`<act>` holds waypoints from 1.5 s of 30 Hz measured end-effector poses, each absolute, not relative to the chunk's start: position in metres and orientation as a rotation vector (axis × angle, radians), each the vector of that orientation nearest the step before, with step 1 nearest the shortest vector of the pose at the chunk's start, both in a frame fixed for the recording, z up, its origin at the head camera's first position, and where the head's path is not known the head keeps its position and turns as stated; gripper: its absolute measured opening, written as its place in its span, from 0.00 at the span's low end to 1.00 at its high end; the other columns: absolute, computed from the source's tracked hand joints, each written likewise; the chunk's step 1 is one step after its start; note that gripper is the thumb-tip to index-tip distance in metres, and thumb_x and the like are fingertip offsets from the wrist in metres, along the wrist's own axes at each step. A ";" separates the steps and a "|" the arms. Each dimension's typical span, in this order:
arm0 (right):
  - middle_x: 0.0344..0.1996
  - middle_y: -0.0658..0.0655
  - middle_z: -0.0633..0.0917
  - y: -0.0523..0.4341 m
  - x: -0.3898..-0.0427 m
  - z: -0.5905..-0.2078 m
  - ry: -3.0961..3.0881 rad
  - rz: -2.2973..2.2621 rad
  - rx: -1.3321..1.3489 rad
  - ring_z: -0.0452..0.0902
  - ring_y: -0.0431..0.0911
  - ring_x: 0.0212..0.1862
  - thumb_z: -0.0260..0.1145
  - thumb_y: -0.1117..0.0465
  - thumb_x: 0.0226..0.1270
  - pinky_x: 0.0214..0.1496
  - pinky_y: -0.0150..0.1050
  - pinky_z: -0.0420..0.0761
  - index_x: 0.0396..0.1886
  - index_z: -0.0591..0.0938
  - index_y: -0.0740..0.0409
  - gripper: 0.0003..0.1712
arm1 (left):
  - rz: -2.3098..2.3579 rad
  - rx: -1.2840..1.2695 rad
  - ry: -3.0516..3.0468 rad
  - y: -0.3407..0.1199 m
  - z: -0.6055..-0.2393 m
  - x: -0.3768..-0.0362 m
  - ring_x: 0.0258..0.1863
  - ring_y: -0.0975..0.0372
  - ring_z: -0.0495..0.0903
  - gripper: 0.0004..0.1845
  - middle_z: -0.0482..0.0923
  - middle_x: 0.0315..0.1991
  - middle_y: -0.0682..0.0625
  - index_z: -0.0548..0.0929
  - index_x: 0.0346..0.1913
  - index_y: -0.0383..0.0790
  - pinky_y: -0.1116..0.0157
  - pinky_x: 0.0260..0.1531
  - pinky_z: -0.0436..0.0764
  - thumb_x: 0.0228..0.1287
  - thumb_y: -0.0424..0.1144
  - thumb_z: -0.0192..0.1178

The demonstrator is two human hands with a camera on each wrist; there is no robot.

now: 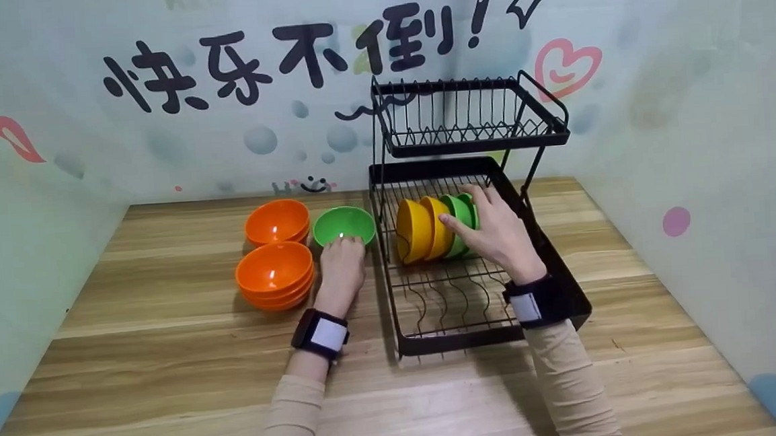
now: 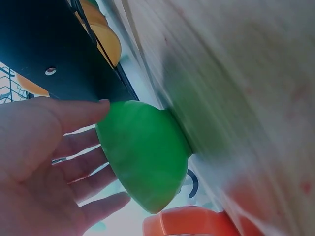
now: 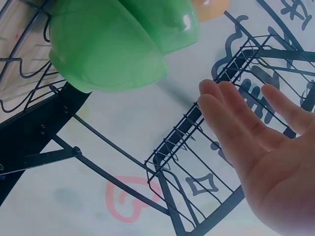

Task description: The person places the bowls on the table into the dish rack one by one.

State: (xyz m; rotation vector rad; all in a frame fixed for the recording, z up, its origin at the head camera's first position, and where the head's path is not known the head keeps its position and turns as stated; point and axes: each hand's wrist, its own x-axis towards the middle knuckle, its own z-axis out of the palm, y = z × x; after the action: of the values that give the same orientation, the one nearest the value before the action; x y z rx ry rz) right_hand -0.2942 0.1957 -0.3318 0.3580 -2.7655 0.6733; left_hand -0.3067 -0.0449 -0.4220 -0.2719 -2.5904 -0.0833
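Note:
On the table, just left of the rack, stands a green bowl (image 1: 344, 225). My left hand (image 1: 342, 264) holds its near rim; in the left wrist view the thumb meets the edge of the bowl (image 2: 147, 152) and the other fingers spread along the rim. Two yellow bowls (image 1: 416, 231) and two green bowls (image 1: 457, 222) stand on edge in a row on the rack's lower tier. Over the right end of that row is my right hand (image 1: 496, 231), thumb and fingers spread. The right wrist view shows a gap between its fingers and the green bowls (image 3: 108, 49).
Two stacks of orange bowls stand left of the green bowl, a back stack (image 1: 277, 221) and a front stack (image 1: 274, 275). The black two-tier dish rack (image 1: 459, 340) has an upper tier (image 1: 478, 146) above and behind the row of bowls. A printed backdrop (image 1: 222, 147) rises behind the table.

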 end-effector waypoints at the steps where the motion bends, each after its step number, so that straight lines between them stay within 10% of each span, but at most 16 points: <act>1: 0.57 0.65 0.73 0.195 -0.294 -0.332 -2.766 0.672 0.360 0.75 0.58 0.50 0.57 0.33 0.62 0.48 0.56 0.78 0.66 0.66 0.54 0.42 | -0.088 -0.270 -2.591 -0.045 -0.422 -0.306 0.34 0.51 0.82 0.06 0.83 0.31 0.42 0.83 0.35 0.34 0.56 0.34 0.81 0.52 0.28 0.61; 16: 0.50 0.63 0.75 0.187 -0.284 -0.327 -2.768 0.649 0.392 0.70 0.52 0.43 0.57 0.34 0.62 0.39 0.46 0.75 0.65 0.67 0.53 0.39 | -0.082 -0.287 -2.587 -0.045 -0.417 -0.300 0.25 0.50 0.82 0.04 0.82 0.24 0.43 0.83 0.24 0.37 0.56 0.21 0.80 0.46 0.25 0.62; 45: 0.60 0.68 0.72 0.177 -0.280 -0.327 -2.831 0.697 0.425 0.72 0.61 0.58 0.55 0.36 0.65 0.60 0.57 0.73 0.68 0.65 0.57 0.40 | -0.049 -0.326 -2.627 -0.037 -0.379 -0.282 0.25 0.50 0.82 0.06 0.82 0.25 0.44 0.83 0.26 0.37 0.56 0.21 0.78 0.44 0.23 0.62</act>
State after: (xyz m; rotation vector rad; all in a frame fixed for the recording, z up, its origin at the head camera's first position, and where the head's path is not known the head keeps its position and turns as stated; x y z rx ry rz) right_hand -0.2795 0.1775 -0.3269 0.4253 -2.8312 0.6971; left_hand -0.2820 -0.0373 -0.3790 -0.3261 -2.6270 -0.0494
